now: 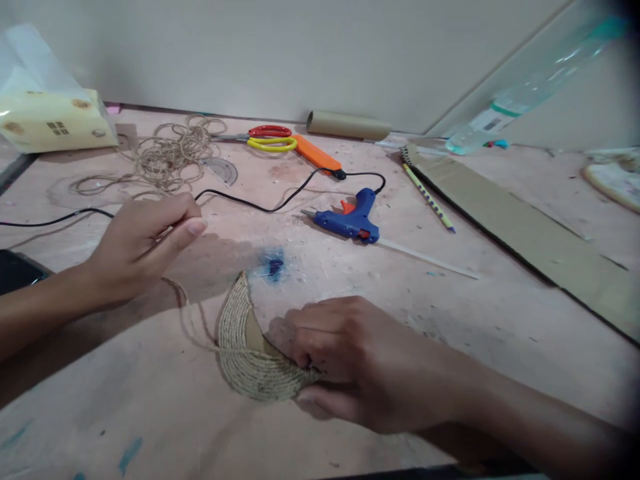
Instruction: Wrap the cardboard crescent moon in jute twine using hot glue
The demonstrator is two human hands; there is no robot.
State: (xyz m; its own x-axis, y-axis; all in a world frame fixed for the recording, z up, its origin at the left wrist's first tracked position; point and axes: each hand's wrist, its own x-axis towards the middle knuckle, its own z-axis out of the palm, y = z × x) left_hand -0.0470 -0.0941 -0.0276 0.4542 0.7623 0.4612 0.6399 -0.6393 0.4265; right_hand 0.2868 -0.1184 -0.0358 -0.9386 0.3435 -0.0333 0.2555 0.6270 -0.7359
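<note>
A crescent-shaped piece of cardboard covered with rows of jute twine [240, 373] is pinched at its right tip by my right hand [350, 360], which hides that end. Bare cardboard shows along its inner edge. One loose strand of twine [186, 308] runs from the crescent up to my left hand [150, 240], held above the table at left. My left hand is closed, thumb against the curled fingers, seemingly on this strand; the grip itself is hidden. Beyond the hands lies a blue hot glue gun [345, 219] with a glue stick [430, 259] out of its back.
A tangle of twine [173, 157], a protractor [221, 171], scissors [273, 139], an orange cutter [317, 155] and a cardboard tube [347, 125] lie at the back. Tissues [57, 123] stand left. A pencil [429, 199], cardboard strip [525, 227] and bottle [525, 93] are right. A black cord [240, 200] crosses behind.
</note>
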